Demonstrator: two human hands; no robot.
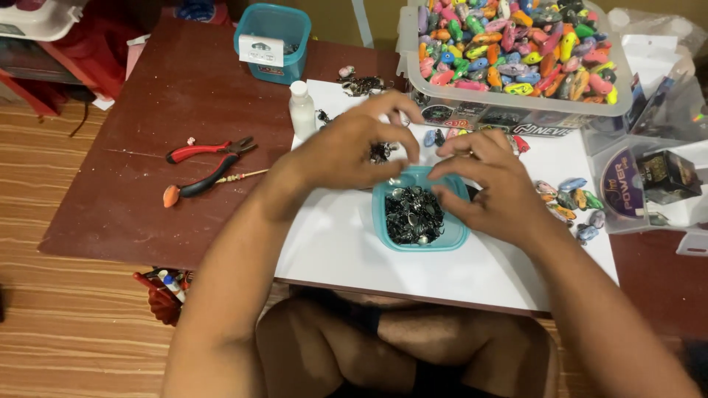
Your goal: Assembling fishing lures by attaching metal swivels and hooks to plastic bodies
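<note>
Both hands work over the small teal tub (417,236), which stands on the white sheet (339,243) at the front of the low brown table (169,110). The left hand (352,147) hovers above the tub's rear rim with fingers curled, pinching something small and dark; the item itself is too small to identify. The right hand (493,184) rests against the tub's right side, fingers bent inward; whether it grips anything cannot be determined.

Risk: the tub is light and filled nearly to the rim. A sideways push from the right hand could tip it and scatter the contents across the sheet. Small parts pinched above the rim may also drop outside it.

Containers:
- Small teal tub: a heap of small dark metal pieces (413,215)
- Large clear bin (516,103): many bright multicoloured lure bodies (516,44)
- Second teal tub (271,40), rear of table: contents not visible

Loose lure bodies (571,199) lie just right of the right hand; red-handled pliers (210,166) lie well to the left
</note>
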